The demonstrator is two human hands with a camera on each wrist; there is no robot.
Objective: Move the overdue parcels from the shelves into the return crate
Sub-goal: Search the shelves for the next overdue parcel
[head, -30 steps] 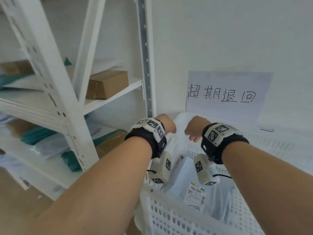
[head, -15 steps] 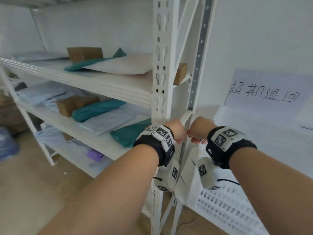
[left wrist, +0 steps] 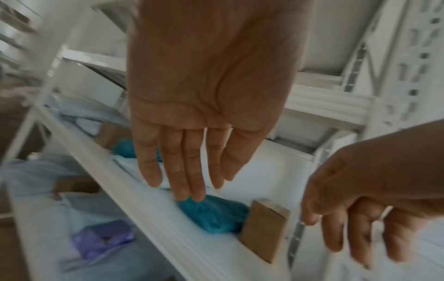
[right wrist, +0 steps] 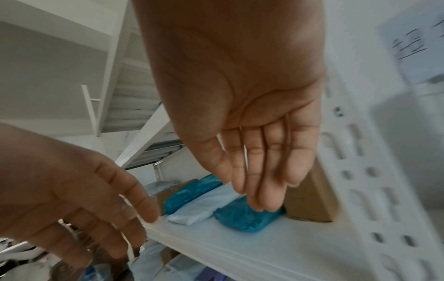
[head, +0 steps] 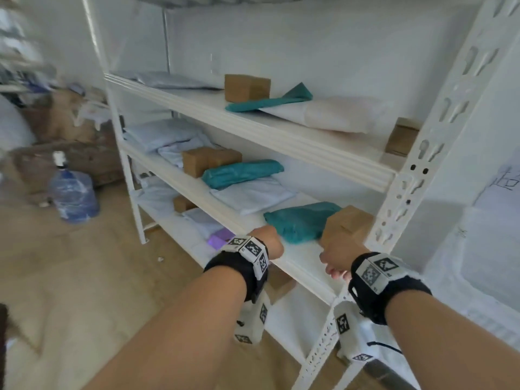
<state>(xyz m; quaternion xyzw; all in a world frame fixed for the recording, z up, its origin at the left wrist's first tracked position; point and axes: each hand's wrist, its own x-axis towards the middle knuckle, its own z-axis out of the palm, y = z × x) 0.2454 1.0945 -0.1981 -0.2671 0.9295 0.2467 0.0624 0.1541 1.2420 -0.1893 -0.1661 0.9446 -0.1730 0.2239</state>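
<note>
While both hands hang empty at middle shelf (head: 298, 260) edge, we judge step as reach for next parcel. Left hand (left wrist: 204, 106) wide, right hand (right wrist: 242, 98) wide, fingers straight. Teal parcel (head: 298, 220) lies just ahead, beside cardboard box (head: 349, 223) (crate off to right, barely seen). Next: choose one, close fingers round it.

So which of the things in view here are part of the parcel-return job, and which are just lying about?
Job:
- teal bag
- cardboard box
- pale mailers
- white shelving
- left hand and right hand, both empty

Lying about:
- water jug on the floor
- clutter by the left wall
</note>
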